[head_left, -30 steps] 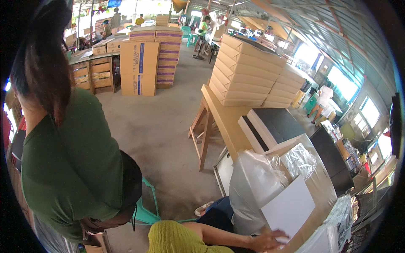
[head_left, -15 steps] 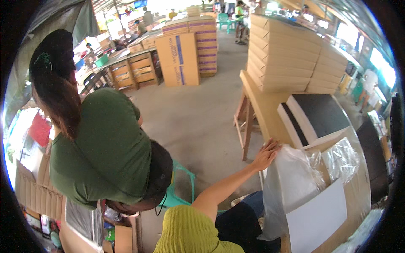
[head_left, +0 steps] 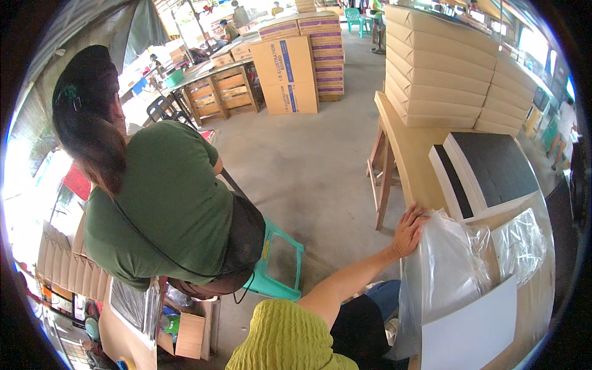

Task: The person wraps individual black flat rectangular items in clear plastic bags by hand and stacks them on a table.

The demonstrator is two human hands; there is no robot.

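My left arm, in a ribbed yellow-green sleeve (head_left: 280, 336), reaches right toward a wooden table (head_left: 425, 179). My left hand (head_left: 407, 231) rests on the table's near-left edge, fingers stretched out, at the corner of a stack of clear plastic bags (head_left: 450, 262). Nothing is visibly gripped. The bags partly hang over the edge. A white sheet (head_left: 472, 330) overlaps their lower part, and a crumpled clear plastic wrap (head_left: 521, 243) lies to their right. Beyond my hand sit stacked pads with black tops (head_left: 493, 166). My right hand is out of view.
A person in a green shirt (head_left: 166, 216) is at left by a teal plastic stool (head_left: 277, 271). Tall stacks of brown paper packs (head_left: 444, 68) fill the table's far end. Cardboard boxes (head_left: 287, 77) stand across the concrete floor (head_left: 296, 154). An opened carton (head_left: 190, 336) is at lower left.
The view has turned slightly left, so the surroundings sit farther right in the picture. My left hand stays at the table edge beside the plastic bags.
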